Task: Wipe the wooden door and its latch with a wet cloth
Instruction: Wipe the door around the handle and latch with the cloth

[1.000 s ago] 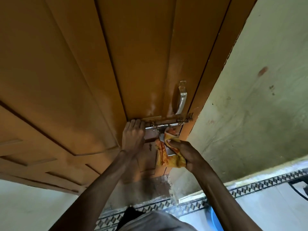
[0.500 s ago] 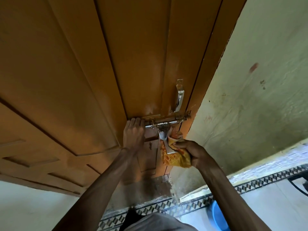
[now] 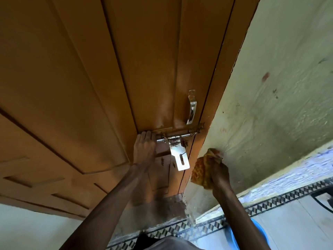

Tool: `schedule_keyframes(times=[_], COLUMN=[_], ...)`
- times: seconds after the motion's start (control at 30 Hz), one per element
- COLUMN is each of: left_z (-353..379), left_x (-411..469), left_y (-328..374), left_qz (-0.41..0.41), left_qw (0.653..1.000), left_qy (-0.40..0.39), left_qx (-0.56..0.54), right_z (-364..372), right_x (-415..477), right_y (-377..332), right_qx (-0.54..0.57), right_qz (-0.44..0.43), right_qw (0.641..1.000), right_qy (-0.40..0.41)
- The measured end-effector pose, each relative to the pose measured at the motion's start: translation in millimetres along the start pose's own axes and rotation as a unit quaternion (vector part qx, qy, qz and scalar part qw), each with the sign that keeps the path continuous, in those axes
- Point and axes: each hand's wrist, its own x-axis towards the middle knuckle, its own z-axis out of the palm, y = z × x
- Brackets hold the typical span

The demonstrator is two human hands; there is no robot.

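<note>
Care was due: the left hand (image 3: pixel 144 148) lay flat on the orange-brown wooden door (image 3: pixel 86 91), the right hand (image 3: pixel 219 175) gripped the bunched orange patterned cloth (image 3: pixel 201 171) beside the door's right edge, apart from the steel sliding-bolt latch (image 3: pixel 177 141), whose hanging hasp probably wanted firm strokes.

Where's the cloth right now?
The cloth is bunched in the right hand, off the door, against the green wall just right of the latch's hanging hasp.

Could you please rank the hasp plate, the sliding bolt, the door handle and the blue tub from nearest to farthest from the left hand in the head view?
1. Sliding bolt: its near end lies right beside the left hand.
2. Hasp plate: hanging under the bolt, to the right.
3. Door handle: above the bolt, near the door edge.
4. Blue tub: on the floor, bottom right.
</note>
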Motion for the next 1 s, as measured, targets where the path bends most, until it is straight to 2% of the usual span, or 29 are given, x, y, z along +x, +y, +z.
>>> schedule_keyframes(times=[0.03, 0.1, 0.2, 0.27, 0.3, 0.37, 0.43, 0.5, 0.53, 0.63, 0.7, 0.8, 0.83, 0.9, 0.93, 1.0], left_z=[0.4, 0.4, -1.1, -2.0, -3.2, -4.3, -3.8, -2.5, -1.3, 0.4, -0.7, -2.6, -3.0, -6.8, -11.9, -28.7], left_x=[0.2, -0.8, -3.2, -2.4, -1.7, 0.3, -0.1, -0.8, -0.4, -0.4, -1.2, -1.8, -0.5, 0.0, 0.2, 2.7], left_y=[-0.5, -1.9, -1.9, -1.0, 0.1, 2.0, 2.9, 2.4, 1.2, -1.2, -1.6, -2.9, -4.9, -8.8, -10.6, -13.5], left_qz=[0.003, 0.003, -0.005, -0.011, -0.011, -0.009, -0.009, -0.008, -0.005, -0.008, -0.011, 0.01, 0.019, 0.017, 0.018, 0.043], left_qw=[1.0, 1.0, 1.0, 1.0, 1.0, 1.0, 1.0, 1.0, 1.0, 1.0, 1.0, 1.0, 1.0, 0.999, 0.999, 0.993], left_qy=[0.005, 0.004, -0.019, -0.026, -0.025, -0.012, 0.001, 0.0, -0.004, -0.019, -0.005, 0.014, 0.012, 0.01, 0.022, 0.095], left_qx=[0.003, 0.009, 0.003, -0.003, -0.004, -0.006, -0.007, -0.004, 0.001, 0.008, -0.006, -0.016, -0.017, -0.032, -0.047, -0.061], right_z=[-0.2, 7.4, 37.2, 64.9, 74.9, 90.3, 92.2, 82.2, 76.8, 73.4, 79.9, 72.3, 64.6, 45.9, 39.6, 36.4], right_x=[-4.6, -16.7, -15.0, -9.8, -6.8, -3.1, -2.8, 9.9, 17.5, 21.4, 8.2, -9.7, -13.0, -22.1, -27.5, -32.8], right_y=[-4.9, -21.5, -41.3, -45.9, -41.7, -31.3, -20.4, -23.0, -26.2, -24.4, -13.0, -21.6, -28.9, -49.9, -61.9, -87.2], right_qx=[-0.057, -0.172, -0.305, -0.368, -0.4, -0.427, -0.437, -0.468, -0.49, -0.509, -0.453, -0.375, -0.337, -0.212, -0.147, -0.068], right_qz=[-0.062, -0.212, -0.397, -0.423, -0.407, -0.388, -0.377, -0.451, -0.462, -0.432, -0.439, -0.453, -0.445, -0.409, -0.404, -0.433], right_qw=[0.996, 0.958, 0.86, 0.823, 0.816, 0.813, 0.816, 0.759, 0.736, 0.734, 0.771, 0.808, 0.829, 0.887, 0.901, 0.892], right_qy=[0.042, 0.091, 0.102, 0.092, 0.094, 0.076, 0.011, 0.038, 0.063, 0.124, 0.086, -0.027, -0.035, 0.022, 0.061, 0.11])
